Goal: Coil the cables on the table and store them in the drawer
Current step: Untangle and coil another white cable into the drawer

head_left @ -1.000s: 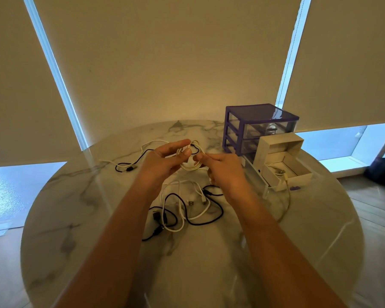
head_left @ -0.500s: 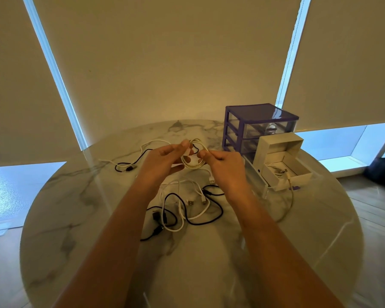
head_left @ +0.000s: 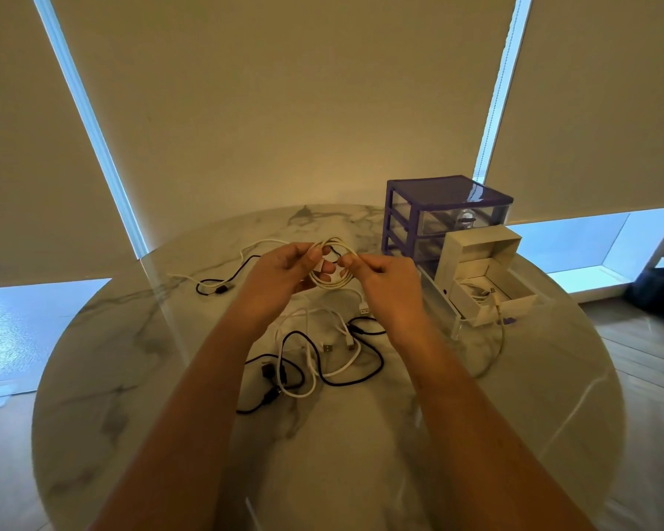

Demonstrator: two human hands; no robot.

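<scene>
Above the round marble table (head_left: pixel 139 396) I hold a small coil of white cable (head_left: pixel 332 281) between both hands. My left hand (head_left: pixel 280 274) pinches its left side and my right hand (head_left: pixel 384 281) pinches its right side; the free end with a white plug (head_left: pixel 364 310) dangles below. Under my wrists lies a tangle of black and white cables (head_left: pixel 322 358). A purple-framed drawer unit (head_left: pixel 445 220) stands at the right, its clear bottom drawer (head_left: pixel 453 312) pulled out.
A white cardboard box (head_left: pixel 487 277) sits in the open drawer with a pale cable (head_left: pixel 501 339) trailing out onto the table. Another black and white cable (head_left: pixel 223 279) lies at the back left. Blinds and window strips stand behind the table.
The coil has been lifted slightly and turned more open between my hands. My right hand's fingers shifted along its right side and the plug end now hangs lower.
</scene>
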